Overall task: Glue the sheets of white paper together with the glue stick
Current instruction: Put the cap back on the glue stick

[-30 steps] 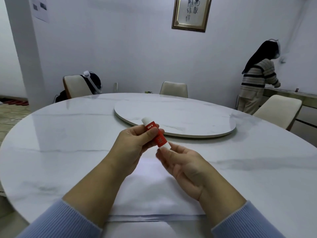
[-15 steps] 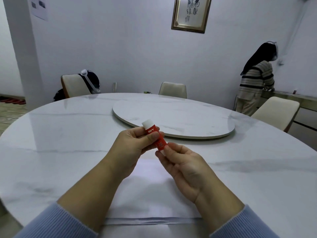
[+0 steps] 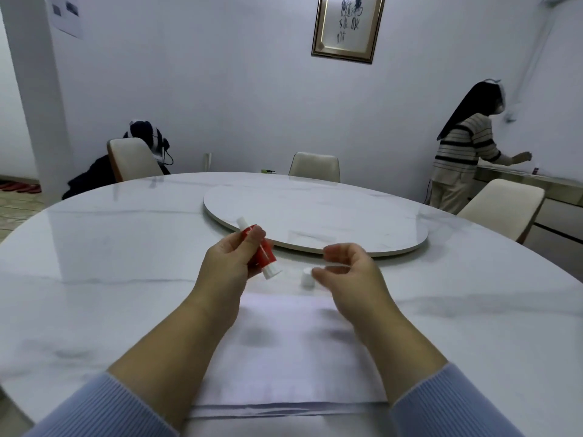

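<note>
My left hand grips a red glue stick above the table, tilted, its uncapped white end pointing down and to the right. The small white cap sits on the marble just beyond the far edge of the paper, right beside my right thumb tip. My right hand hovers there with loosely curled fingers and nothing between thumb and forefinger. A stack of white paper sheets lies flat at the near table edge, under both forearms.
The round marble table carries a raised turntable just beyond my hands. Chairs stand around it. A person in a striped sweater stands at a counter at the back right.
The cap has come off the glue stick. My right hand moved away to the right with it, and the cap now sits on the table. My left hand kept hold of the stick.
</note>
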Motion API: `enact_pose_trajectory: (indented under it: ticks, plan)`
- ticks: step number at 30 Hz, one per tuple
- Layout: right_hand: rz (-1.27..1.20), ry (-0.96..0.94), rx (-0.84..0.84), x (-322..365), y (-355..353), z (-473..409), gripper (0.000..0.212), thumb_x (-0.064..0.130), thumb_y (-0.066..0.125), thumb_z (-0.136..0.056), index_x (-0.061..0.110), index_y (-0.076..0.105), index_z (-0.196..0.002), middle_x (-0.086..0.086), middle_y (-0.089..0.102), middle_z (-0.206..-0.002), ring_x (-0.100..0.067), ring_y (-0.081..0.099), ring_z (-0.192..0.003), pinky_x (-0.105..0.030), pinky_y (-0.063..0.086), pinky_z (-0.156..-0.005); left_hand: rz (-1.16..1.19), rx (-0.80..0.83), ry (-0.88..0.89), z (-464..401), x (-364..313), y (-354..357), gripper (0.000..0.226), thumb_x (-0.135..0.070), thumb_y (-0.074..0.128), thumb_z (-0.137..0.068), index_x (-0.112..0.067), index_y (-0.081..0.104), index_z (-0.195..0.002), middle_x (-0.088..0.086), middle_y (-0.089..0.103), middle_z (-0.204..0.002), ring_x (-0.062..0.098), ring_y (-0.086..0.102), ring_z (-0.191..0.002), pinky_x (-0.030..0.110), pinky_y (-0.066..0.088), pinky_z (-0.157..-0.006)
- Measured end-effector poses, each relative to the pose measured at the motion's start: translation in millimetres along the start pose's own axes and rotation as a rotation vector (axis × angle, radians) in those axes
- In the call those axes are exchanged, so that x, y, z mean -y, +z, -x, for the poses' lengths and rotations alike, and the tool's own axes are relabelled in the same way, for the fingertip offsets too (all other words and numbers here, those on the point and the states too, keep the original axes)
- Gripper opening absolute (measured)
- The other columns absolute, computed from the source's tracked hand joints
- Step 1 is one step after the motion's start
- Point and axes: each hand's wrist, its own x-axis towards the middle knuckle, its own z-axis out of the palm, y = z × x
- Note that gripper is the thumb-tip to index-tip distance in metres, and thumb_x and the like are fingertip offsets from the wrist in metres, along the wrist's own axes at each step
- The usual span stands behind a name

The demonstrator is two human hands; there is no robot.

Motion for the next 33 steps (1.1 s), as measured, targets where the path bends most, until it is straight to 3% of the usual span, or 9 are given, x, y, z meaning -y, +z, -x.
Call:
enact_pose_trajectory:
  ticks: [6,9,11,14,18,22,26,30,33]
  plan:
    - [0.705,-0.195,0.295,-20,-4,-49,0.052,0.006,0.043,-0.096,0.031,0.039,-0.142,0.009,0.031,-0.153,-0.009,0.041,-0.128,-0.019,0.029,-0.103,-0.091,0.016,-0.165,2,7,6,0.02,-0.028,0.04,-0.099,-0.02,0.058,-0.099,0.001,0.053,-0.085,0.017,0.054,-0.072,0.033,0.047,-0.065]
    - [0.703,-0.25,0.32,-41,4,-58,0.044,0.009,0.05,-0.094,0.027,0.052,-0.135,0.007,0.047,-0.142,-0.012,0.045,-0.129,-0.017,0.031,-0.102,-0.037,0.063,-0.239,1,8,6,0.019,-0.017,0.041,-0.099,-0.016,0.059,-0.098,0.003,0.054,-0.092,0.017,0.05,-0.076,0.032,0.043,-0.066]
    - [0.69,-0.278,0.257,-46,5,-62,0.035,0.009,0.057,-0.091,0.023,0.063,-0.122,0.005,0.059,-0.119,-0.009,0.057,-0.107,-0.013,0.038,-0.087,-0.017,0.103,-0.261,1,8,6,0.018,-0.013,0.042,-0.098,-0.012,0.06,-0.097,0.004,0.056,-0.091,0.017,0.051,-0.077,0.033,0.043,-0.068]
    - [0.318,-0.264,0.049,-35,2,-62,0.028,0.01,0.066,-0.086,0.02,0.063,-0.111,0.003,0.062,-0.097,-0.007,0.061,-0.084,-0.007,0.042,-0.069,-0.005,0.156,-0.252,2,9,8,0.018,-0.013,0.044,-0.097,-0.008,0.061,-0.095,0.003,0.061,-0.088,0.015,0.054,-0.074,0.03,0.045,-0.067]
    - [-0.361,-0.27,0.047,-3,-5,-45,0.021,0.008,0.072,-0.081,0.02,0.067,-0.097,-0.002,0.07,-0.093,-0.011,0.068,-0.085,-0.02,0.055,-0.079,-0.073,0.253,-0.244,5,11,10,0.019,-0.013,0.045,-0.096,-0.01,0.064,-0.097,-0.001,0.067,-0.083,0.013,0.057,-0.073,0.027,0.046,-0.069]
    - [-0.224,-0.272,0.205,7,-4,-32,0.019,0.008,0.073,-0.079,0.021,0.071,-0.092,0.0,0.073,-0.089,-0.009,0.068,-0.085,-0.022,0.053,-0.084,-0.104,0.346,-0.259,7,13,10,0.021,-0.013,0.046,-0.095,-0.01,0.066,-0.102,0.001,0.069,-0.089,0.012,0.06,-0.071,0.029,0.047,-0.071]
    - [-0.1,-0.241,0.094,7,1,-31,0.027,0.026,0.082,-0.069,0.011,0.063,-0.081,0.0,0.057,-0.069,-0.01,0.056,-0.064,-0.027,0.05,-0.068,-0.073,0.374,-0.252,9,14,10,0.022,-0.012,0.045,-0.095,-0.009,0.067,-0.097,0.002,0.071,-0.085,0.013,0.063,-0.067,0.031,0.048,-0.071]
    - [-0.434,-0.151,0.267,7,3,-28,0.011,0.017,0.064,-0.086,0.009,0.066,-0.092,-0.012,0.07,-0.094,-0.02,0.064,-0.086,-0.034,0.055,-0.082,-0.026,0.377,-0.226,7,11,9,0.025,-0.012,0.041,-0.096,-0.01,0.067,-0.096,0.001,0.074,-0.08,0.014,0.07,-0.07,0.031,0.048,-0.074]
    - [-0.464,-0.154,0.226,4,4,-29,0.032,0.023,0.075,-0.069,0.017,0.066,-0.099,-0.004,0.063,-0.077,-0.019,0.062,-0.078,-0.033,0.054,-0.08,-0.027,0.429,-0.231,10,10,8,0.027,-0.013,0.04,-0.096,-0.011,0.068,-0.096,0.001,0.075,-0.083,0.015,0.071,-0.074,0.029,0.049,-0.072]
